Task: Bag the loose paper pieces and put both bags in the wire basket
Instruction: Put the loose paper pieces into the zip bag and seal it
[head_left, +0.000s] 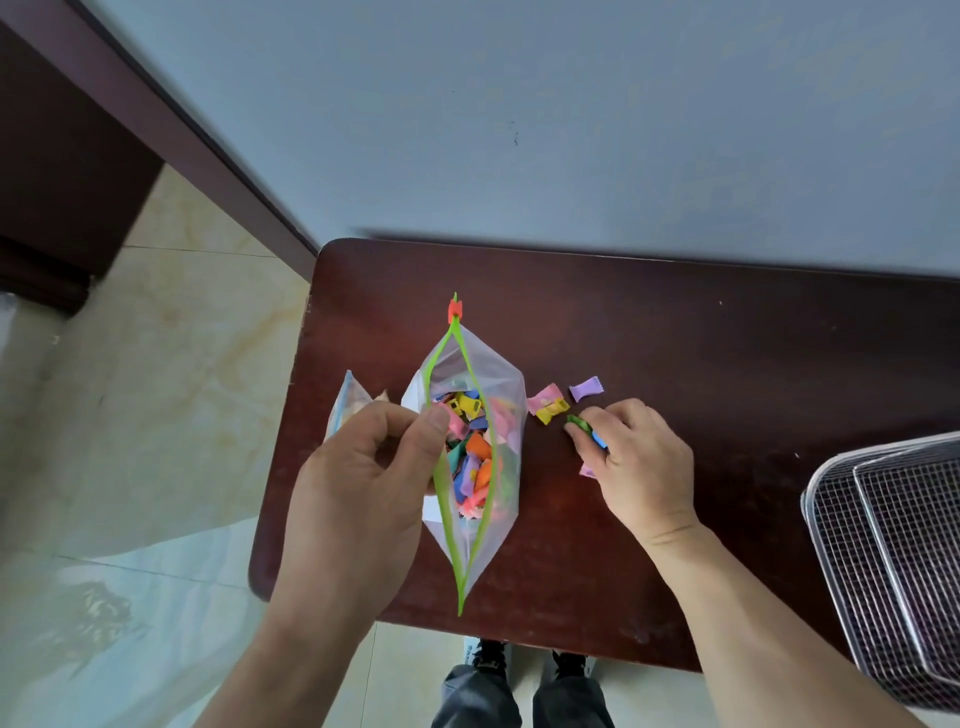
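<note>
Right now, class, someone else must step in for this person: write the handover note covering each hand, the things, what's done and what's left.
Left hand: pinching the open bag by its green rim, mouth held wide.
Right hand: closed on a few paper pieces gathered from the table.
Bag already holds many pieces. Pink, yellow and purple ones lie loose beside it.
Second bag lies at the table's left edge, behind the left hand.
Wire basket sits at the right, no bag in it.
Left: bag the rest, close, put both bags in the basket.
</note>
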